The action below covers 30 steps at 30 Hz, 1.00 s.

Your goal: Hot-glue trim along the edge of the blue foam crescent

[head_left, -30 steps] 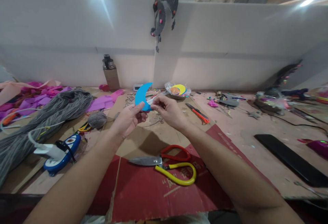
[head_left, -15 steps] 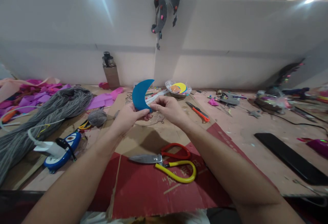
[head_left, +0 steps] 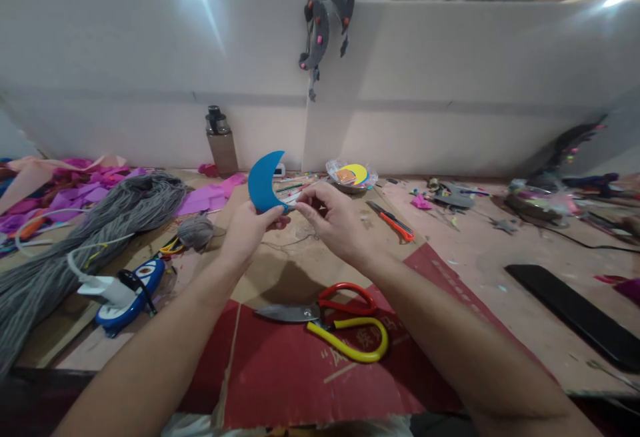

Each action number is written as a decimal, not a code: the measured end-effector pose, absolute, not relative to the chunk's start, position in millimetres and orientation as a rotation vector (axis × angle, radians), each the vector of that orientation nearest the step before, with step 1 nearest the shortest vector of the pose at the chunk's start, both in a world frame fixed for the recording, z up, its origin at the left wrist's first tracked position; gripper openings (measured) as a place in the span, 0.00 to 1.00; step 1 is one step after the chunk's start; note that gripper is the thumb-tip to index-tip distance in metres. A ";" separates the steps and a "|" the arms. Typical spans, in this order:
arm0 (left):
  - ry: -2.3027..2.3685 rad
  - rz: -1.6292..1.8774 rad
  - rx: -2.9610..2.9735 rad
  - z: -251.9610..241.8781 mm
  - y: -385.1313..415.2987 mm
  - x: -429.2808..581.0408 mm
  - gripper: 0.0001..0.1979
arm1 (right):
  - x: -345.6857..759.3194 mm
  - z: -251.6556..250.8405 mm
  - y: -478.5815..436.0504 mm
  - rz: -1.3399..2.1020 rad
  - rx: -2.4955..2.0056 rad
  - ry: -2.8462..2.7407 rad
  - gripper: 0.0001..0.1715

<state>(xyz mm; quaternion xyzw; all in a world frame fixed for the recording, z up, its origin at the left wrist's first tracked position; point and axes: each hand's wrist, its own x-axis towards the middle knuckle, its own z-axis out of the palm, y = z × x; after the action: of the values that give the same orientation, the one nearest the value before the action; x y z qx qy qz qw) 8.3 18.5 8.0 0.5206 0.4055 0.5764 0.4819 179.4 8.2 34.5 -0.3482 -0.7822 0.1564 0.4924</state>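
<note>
My left hand [head_left: 255, 230] is closed on a blue crescent-shaped cutout [head_left: 263, 182], thumb across its lower end. The crescent stands upright above the cardboard, its upper tip pointing up and right. Close by its lower tip, my right hand [head_left: 330, 217] pinches thumb and forefinger together. What that pinch holds, if anything, is too small to tell; a whitish strip [head_left: 291, 199] shows just beside the fingertips. Below both hands, scissors [head_left: 320, 317] with one red and one yellow handle lie on the red-printed cardboard [head_left: 280, 377].
Grey yarn [head_left: 100, 243], a power strip [head_left: 135, 297] and a bottle [head_left: 223, 143] are on the left. Behind my hands sits a bowl [head_left: 356, 187] with a yellow crescent. A utility knife [head_left: 393, 220] and a black case-like slab [head_left: 570, 313] lie to the right.
The crescent has tilted and shifted slightly left with my left hand. My right fingertips have come a little away from its lower end. The whole view has shifted slightly.
</note>
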 end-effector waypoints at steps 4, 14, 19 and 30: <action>1.017 1.517 1.199 7.0 21.1 8.2 0.12 | 170.8 28.2 2.5 0.404 -0.843 -1.952 0.04; 0.966 1.646 1.006 6.9 27.7 4.6 0.12 | 193.2 22.4 7.6 0.334 -1.195 -2.001 0.11; 0.964 1.652 1.027 4.5 29.2 3.6 0.13 | 235.3 -9.5 23.1 0.140 -1.811 -1.951 0.14; 1.035 1.614 1.012 0.0 30.8 5.0 0.13 | 261.5 -44.1 48.5 0.512 -1.777 -1.760 0.05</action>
<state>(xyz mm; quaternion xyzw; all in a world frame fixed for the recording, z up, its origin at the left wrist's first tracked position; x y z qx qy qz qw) 5.0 30.8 0.0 0.4126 0.4220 0.6581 0.4675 261.5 48.5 -44.1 -0.6662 -0.6598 0.1918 0.2900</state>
